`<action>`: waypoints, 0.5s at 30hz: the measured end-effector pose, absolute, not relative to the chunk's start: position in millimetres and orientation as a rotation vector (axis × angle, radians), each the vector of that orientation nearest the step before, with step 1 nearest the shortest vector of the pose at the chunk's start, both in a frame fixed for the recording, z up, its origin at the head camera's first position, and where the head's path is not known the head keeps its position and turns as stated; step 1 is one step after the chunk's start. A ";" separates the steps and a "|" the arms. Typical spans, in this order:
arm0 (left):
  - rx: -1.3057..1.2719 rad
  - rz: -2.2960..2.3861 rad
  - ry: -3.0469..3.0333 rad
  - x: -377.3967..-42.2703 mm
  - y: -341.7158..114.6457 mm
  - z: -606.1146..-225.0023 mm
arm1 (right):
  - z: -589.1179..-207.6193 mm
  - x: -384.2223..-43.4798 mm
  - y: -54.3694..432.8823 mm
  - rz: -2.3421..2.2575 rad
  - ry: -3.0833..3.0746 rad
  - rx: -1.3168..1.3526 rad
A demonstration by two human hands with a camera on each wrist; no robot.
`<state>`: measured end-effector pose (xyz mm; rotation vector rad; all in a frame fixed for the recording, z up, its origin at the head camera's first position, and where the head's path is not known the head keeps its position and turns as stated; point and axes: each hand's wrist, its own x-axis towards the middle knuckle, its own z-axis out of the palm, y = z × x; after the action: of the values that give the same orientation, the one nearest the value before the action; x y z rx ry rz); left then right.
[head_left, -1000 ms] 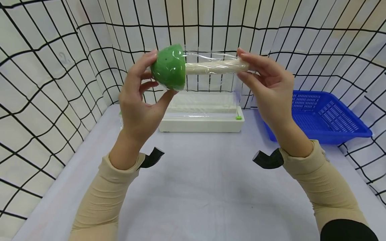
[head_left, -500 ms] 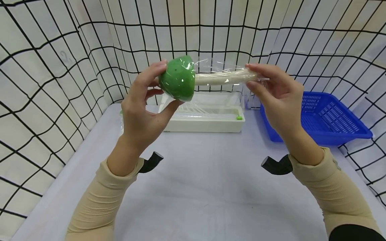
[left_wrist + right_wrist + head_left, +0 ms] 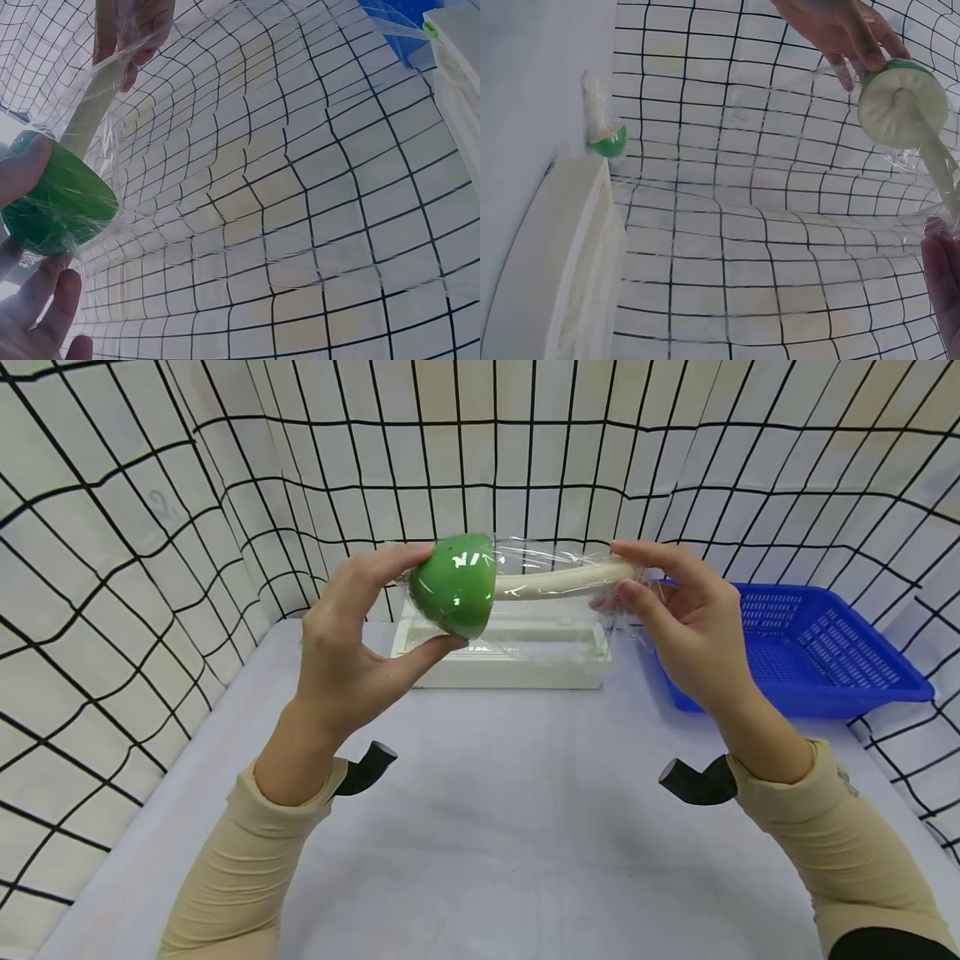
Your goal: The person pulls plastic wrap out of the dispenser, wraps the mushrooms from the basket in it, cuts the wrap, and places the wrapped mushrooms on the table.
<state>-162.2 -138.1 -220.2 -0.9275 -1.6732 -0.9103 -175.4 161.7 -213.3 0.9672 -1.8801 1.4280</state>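
A toy mushroom with a glossy green cap and a pale cream stem is held sideways above the table, wrapped in clear plastic film. My left hand grips the cap between thumb and fingers, as the left wrist view also shows. At the stem's far end, my right hand pinches stem and film between thumb and forefinger. In the right wrist view the cap's cream underside faces the camera. Loose film trails near the right fingers. Behind the mushroom sits a long white box, a cling film dispenser with a green slider.
To the right stands a blue plastic basket. The right wrist view shows another film-wrapped green mushroom beyond the dispenser's end. Black wire mesh walls the table on the back and both sides. White cloth covers the table.
Both hands have lowered the mushroom and shifted it slightly right, so it now overlaps the dispenser in the head view. The film has bunched more around the right fingers.
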 end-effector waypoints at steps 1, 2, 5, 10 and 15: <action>-0.918 -0.892 -1.680 -162.2 -138.6 -219.7 | -213.0 -174.3 161.8 1.431 -1.894 0.972; -0.904 -0.879 -1.688 -162.0 -139.1 -219.3 | -212.5 -173.4 162.3 1.423 -1.913 0.973; -0.843 -0.866 -1.729 -161.0 -140.8 -219.4 | -210.6 -171.8 164.4 1.492 -1.930 1.010; -0.893 -0.933 -1.780 -163.0 -145.8 -222.9 | -209.1 -172.0 169.2 1.732 -1.980 1.031; -0.985 -0.992 -1.887 -164.6 -152.9 -228.0 | -210.0 -170.1 177.5 1.890 -2.087 1.015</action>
<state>-164.6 -152.9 -228.0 -0.9851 -1.8871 -0.9920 -170.1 177.5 -210.0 1.0154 -2.0865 1.8898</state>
